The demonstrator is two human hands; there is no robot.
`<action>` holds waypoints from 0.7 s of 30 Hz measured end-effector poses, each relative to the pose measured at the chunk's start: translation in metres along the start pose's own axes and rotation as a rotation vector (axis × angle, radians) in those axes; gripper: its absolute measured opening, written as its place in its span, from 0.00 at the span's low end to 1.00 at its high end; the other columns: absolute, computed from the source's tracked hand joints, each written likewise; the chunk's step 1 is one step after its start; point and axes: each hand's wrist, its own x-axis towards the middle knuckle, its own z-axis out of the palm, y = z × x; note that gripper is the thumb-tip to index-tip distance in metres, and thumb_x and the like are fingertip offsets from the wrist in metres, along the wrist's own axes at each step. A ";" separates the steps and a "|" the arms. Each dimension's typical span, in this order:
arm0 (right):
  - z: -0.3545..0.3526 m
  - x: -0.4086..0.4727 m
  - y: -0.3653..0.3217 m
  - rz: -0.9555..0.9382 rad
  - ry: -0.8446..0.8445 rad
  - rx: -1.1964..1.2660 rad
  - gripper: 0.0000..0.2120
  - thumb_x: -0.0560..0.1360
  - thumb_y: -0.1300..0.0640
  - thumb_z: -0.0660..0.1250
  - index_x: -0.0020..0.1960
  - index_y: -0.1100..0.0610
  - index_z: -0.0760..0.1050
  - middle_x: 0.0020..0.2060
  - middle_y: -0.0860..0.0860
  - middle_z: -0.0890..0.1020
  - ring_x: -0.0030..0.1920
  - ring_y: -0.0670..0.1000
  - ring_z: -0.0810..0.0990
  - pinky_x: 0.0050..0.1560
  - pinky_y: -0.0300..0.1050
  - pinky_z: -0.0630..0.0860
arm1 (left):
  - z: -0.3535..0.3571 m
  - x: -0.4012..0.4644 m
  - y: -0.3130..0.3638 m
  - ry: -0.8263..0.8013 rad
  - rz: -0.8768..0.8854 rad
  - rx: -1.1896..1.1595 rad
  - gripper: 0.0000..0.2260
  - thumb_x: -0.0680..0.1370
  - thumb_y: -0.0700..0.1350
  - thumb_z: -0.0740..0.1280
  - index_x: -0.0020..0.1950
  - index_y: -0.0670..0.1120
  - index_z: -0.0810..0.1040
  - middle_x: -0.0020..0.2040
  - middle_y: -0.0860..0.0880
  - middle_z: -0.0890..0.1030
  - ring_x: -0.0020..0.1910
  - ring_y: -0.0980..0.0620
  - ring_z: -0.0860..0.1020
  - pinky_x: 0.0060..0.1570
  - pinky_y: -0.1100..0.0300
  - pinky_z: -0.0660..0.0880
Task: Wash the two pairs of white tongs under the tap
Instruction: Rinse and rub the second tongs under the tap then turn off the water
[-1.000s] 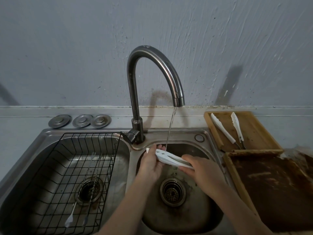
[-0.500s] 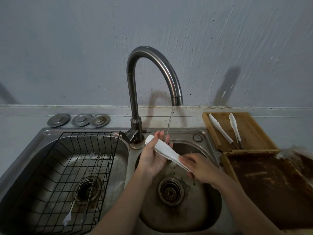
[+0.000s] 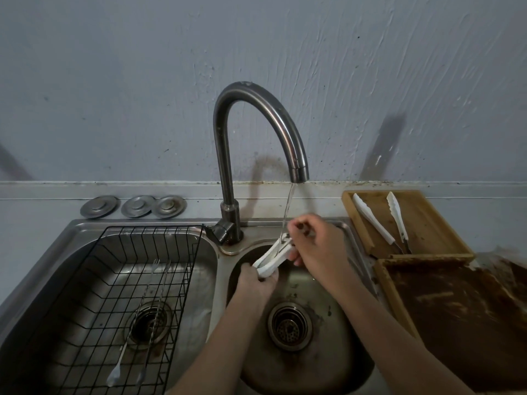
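The left hand (image 3: 256,283) grips the low end of the white tongs (image 3: 272,259) over the right sink bowl (image 3: 322,363), near its back edge. The right hand (image 3: 310,243) pinches the top end under the water (image 3: 287,212) from the tap (image 3: 256,132). More tongs (image 3: 373,220) lie in the wooden tray (image 3: 422,220). A wire basket (image 3: 119,295) in the left bowl holds long spoons (image 3: 134,332).

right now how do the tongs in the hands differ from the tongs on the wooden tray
The held tongs are gripped at both ends by the left hand and right hand under the running water over the sink. The tray tongs lie untouched on the wooden tray, away from the water. Both are white.
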 end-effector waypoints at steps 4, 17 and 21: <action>0.020 0.016 -0.022 -0.326 -0.071 -0.250 0.08 0.78 0.57 0.62 0.47 0.60 0.76 0.31 0.51 0.79 0.28 0.45 0.77 0.28 0.34 0.73 | -0.005 -0.003 -0.014 0.073 -0.069 -0.095 0.14 0.81 0.43 0.56 0.63 0.36 0.70 0.41 0.37 0.74 0.37 0.44 0.76 0.42 0.58 0.81; 0.008 0.024 0.006 -0.611 -0.224 -1.175 0.21 0.79 0.44 0.54 0.43 0.57 0.78 0.32 0.52 0.80 0.34 0.51 0.78 0.47 0.48 0.72 | -0.006 -0.014 -0.017 0.144 -0.072 0.105 0.16 0.81 0.38 0.52 0.68 0.35 0.64 0.66 0.37 0.71 0.60 0.40 0.74 0.48 0.52 0.73; 0.013 0.008 0.036 -0.525 -0.454 -1.178 0.25 0.78 0.39 0.50 0.52 0.58 0.73 0.40 0.54 0.80 0.36 0.53 0.78 0.34 0.46 0.67 | 0.005 -0.018 -0.006 0.063 -0.085 0.275 0.18 0.82 0.41 0.50 0.69 0.34 0.63 0.63 0.36 0.73 0.58 0.38 0.75 0.48 0.48 0.73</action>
